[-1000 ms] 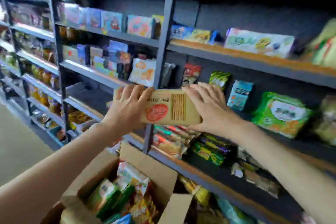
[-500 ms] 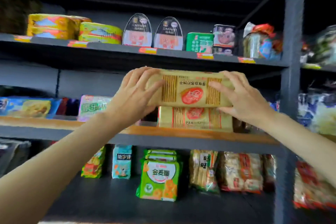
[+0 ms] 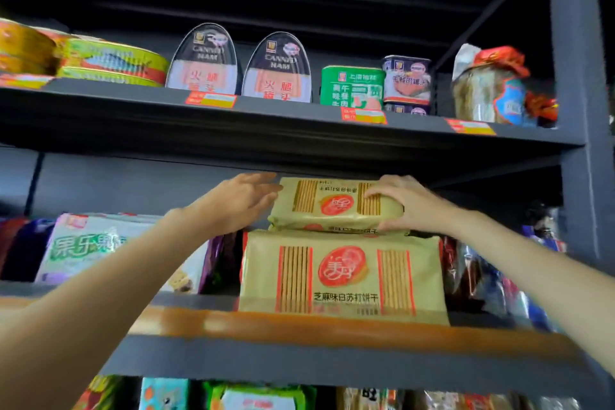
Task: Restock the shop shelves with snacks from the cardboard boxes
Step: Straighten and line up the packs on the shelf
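A tan cracker pack (image 3: 329, 205) with a red round logo lies flat on top of an upright pack of the same kind (image 3: 342, 273) on the wooden-edged shelf (image 3: 299, 326). My right hand (image 3: 404, 205) grips the top pack's right end, fingers curled over its top and thumb below. My left hand (image 3: 241, 201) is at the pack's left end with straight fingers, their tips touching or just off its edge. The cardboard box is out of view.
A white and green snack bag (image 3: 100, 246) stands left of the crackers, dark wrapped packs (image 3: 472, 270) to the right. The shelf above (image 3: 299, 123) carries tins and a jar. A grey upright post (image 3: 579, 110) bounds the right side. More snacks sit below.
The view swung up from the box to this shelf. Both hands carried the pack up and set it on the standing pack; my left hand has let go and its fingers have straightened.
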Available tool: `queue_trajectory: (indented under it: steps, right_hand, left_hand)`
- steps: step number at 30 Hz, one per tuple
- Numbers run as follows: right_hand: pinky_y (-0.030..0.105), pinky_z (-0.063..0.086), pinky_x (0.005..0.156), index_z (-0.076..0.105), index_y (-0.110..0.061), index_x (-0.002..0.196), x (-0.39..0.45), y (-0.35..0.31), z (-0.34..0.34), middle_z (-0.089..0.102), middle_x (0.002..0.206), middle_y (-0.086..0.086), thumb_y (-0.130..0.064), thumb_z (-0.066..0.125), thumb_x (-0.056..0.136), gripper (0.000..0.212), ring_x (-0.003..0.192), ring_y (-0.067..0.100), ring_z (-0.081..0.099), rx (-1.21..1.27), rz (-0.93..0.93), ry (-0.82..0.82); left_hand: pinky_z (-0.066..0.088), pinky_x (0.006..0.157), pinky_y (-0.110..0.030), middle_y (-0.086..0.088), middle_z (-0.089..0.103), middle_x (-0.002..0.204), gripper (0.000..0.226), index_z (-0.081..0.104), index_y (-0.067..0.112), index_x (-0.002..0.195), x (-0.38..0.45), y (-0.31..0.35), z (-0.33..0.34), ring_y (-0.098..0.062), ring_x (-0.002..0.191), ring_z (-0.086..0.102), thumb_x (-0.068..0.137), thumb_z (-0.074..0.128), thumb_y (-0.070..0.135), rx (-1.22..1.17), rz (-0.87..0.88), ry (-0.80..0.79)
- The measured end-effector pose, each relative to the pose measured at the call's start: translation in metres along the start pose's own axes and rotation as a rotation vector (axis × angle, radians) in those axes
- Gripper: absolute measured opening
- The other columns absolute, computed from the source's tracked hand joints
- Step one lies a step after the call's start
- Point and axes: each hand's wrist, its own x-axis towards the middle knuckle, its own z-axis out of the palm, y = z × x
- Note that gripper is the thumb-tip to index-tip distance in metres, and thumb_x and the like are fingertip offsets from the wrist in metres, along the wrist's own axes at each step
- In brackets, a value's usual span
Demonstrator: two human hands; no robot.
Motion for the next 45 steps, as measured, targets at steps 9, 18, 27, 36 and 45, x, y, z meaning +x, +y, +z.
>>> queue_trajectory:
  steps: [9, 18, 27, 36, 45]
  right_hand:
    - [0.04, 0.039, 0.099, 0.03, -0.04, 0.14, 0.025, 0.012, 0.043, 0.016, 0.147, 0.001, -0.041, 0.07, 0.08, 0.073, 0.135, 0.023, 0.014, -0.169, 0.064, -0.011]
    - [0.033, 0.024, 0.109, 0.04, -0.039, 0.135, 0.028, 0.015, 0.024, 0.025, 0.146, 0.004, -0.034, 0.059, 0.09, 0.049, 0.131, 0.023, 0.026, -0.142, -0.034, -0.11]
    - [0.034, 0.031, 0.108, 0.038, -0.035, 0.141, 0.012, -0.001, -0.001, 0.023, 0.152, -0.001, -0.016, 0.041, 0.099, 0.046, 0.135, 0.019, 0.021, -0.171, -0.113, -0.051]
    - [0.03, 0.028, 0.111, 0.047, -0.023, 0.137, -0.006, -0.026, -0.009, 0.038, 0.146, 0.003, 0.003, 0.032, 0.096, 0.05, 0.134, 0.021, 0.035, 0.051, -0.076, -0.079]
    - [0.022, 0.03, 0.092, 0.056, -0.013, 0.126, -0.034, -0.248, -0.039, 0.057, 0.123, 0.01, -0.023, 0.05, 0.088, 0.04, 0.111, 0.021, 0.052, 0.318, -0.503, -0.002]
  left_hand:
    - [0.022, 0.115, -0.034, 0.01, 0.002, 0.157, 0.075, 0.015, 0.04, 0.145, 0.049, -0.022, 0.042, -0.014, 0.143, 0.014, 0.086, 0.046, 0.005, 0.256, 0.087, -0.187]
    - [0.025, 0.113, -0.028, 0.011, 0.014, 0.154, 0.062, 0.029, 0.04, 0.141, 0.05, -0.012, 0.034, -0.015, 0.137, 0.021, 0.09, 0.043, 0.008, 0.362, 0.094, -0.131]
    - [0.028, 0.11, -0.03, 0.005, 0.011, 0.154, 0.062, 0.02, 0.037, 0.145, 0.02, 0.009, 0.012, -0.017, 0.137, 0.023, 0.093, 0.04, 0.011, 0.521, -0.004, -0.18]
    - [0.029, 0.104, -0.03, 0.005, 0.016, 0.152, 0.056, 0.022, 0.033, 0.144, -0.041, 0.02, -0.023, -0.017, 0.134, 0.026, 0.094, 0.038, 0.016, 0.54, -0.107, -0.127]
    - [0.042, 0.074, -0.038, -0.011, 0.062, 0.105, 0.045, 0.064, 0.01, 0.101, -0.228, 0.003, -0.062, -0.03, 0.088, 0.056, 0.068, 0.034, 0.013, 0.247, -0.229, 0.26]
